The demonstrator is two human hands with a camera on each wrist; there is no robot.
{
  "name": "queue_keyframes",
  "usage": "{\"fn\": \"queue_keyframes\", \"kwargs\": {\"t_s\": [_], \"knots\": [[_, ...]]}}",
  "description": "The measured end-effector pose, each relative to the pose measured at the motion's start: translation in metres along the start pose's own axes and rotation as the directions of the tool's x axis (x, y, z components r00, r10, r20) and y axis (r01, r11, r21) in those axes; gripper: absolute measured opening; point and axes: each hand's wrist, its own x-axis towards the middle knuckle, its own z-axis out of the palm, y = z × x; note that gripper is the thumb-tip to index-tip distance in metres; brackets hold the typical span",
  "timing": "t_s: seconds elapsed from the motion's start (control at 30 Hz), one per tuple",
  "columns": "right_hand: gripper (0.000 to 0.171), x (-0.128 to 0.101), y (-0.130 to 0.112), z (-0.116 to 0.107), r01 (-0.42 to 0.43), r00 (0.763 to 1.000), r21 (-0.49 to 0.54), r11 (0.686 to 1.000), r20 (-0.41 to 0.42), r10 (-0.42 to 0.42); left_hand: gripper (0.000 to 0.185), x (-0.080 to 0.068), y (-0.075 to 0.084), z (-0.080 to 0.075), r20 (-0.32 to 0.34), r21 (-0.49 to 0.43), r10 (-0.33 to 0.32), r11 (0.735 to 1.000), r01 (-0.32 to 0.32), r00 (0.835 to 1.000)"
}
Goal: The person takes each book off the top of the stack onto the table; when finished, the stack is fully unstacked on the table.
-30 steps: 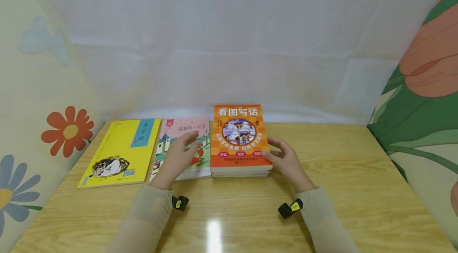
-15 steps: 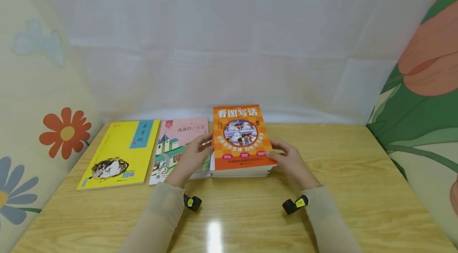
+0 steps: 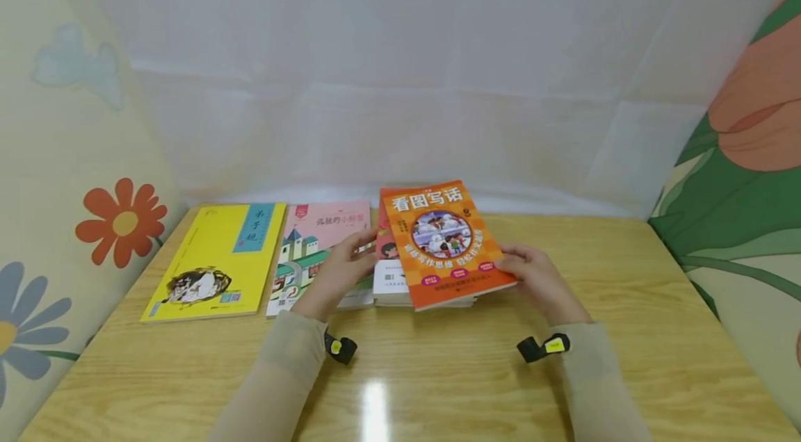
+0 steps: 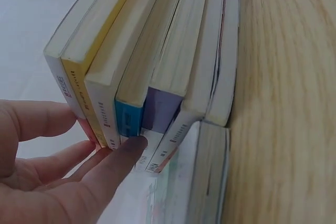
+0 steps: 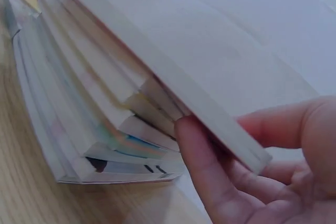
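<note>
An orange book (image 3: 446, 247) is tilted up off a stack of several books (image 3: 391, 285) at the middle of the wooden table (image 3: 626, 331). My right hand (image 3: 518, 268) grips its right edge, thumb on the cover and fingers underneath; the right wrist view shows the orange book (image 5: 173, 72) raised over the stack (image 5: 79, 124) in that right hand (image 5: 247, 161). My left hand (image 3: 359, 254) rests against the stack's left side. In the left wrist view the fingers (image 4: 126, 148) touch the spines of the stack (image 4: 157, 51).
A pink book (image 3: 313, 247) lies flat just left of the stack, and a yellow book (image 3: 219, 261) lies left of that. White cloth hangs behind the table, with flowered fabric at both sides. Bare wood lies to the right and in front.
The right hand has lifted the orange book's right edge and swung it rightward off the stack, uncovering the book below. The left hand moved from above the pink book to the stack's spines.
</note>
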Motion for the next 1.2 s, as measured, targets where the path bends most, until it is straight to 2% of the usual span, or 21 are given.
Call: {"fn": "queue_keyframes", "kwargs": {"t_s": [0.33,0.53,0.73,0.87,1.07,1.2], "knots": [[0.048,-0.008,-0.006,-0.026,0.041,0.997,0.083,0.996,-0.072,-0.036,0.053,0.002,-0.001,0.0,-0.001,0.035,0.009,0.999,-0.009,1.0],[0.027,-0.016,-0.013,-0.047,0.052,0.993,0.14,0.989,-0.111,-0.037,0.053,0.002,-0.002,-0.001,0.009,0.013,0.015,1.0,-0.015,1.0],[0.039,-0.024,-0.018,-0.069,0.054,0.983,0.191,0.98,-0.183,-0.018,0.054,0.002,-0.002,-0.002,0.01,0.021,0.011,1.0,-0.011,1.0],[0.04,-0.029,-0.018,-0.082,0.056,0.979,0.224,0.973,-0.203,-0.009,0.054,0.002,-0.001,-0.002,0.012,0.024,0.01,1.0,-0.01,1.0],[0.04,-0.035,-0.017,-0.098,0.051,0.969,0.202,0.978,-0.248,0.0,0.054,0.001,0.0,-0.001,0.018,0.01,0.016,1.0,-0.016,1.0],[0.03,-0.033,-0.013,-0.102,0.01,0.962,0.158,0.987,-0.27,0.034,0.054,0.001,-0.003,-0.002,0.02,0.001,0.017,1.0,-0.017,1.0]]}}
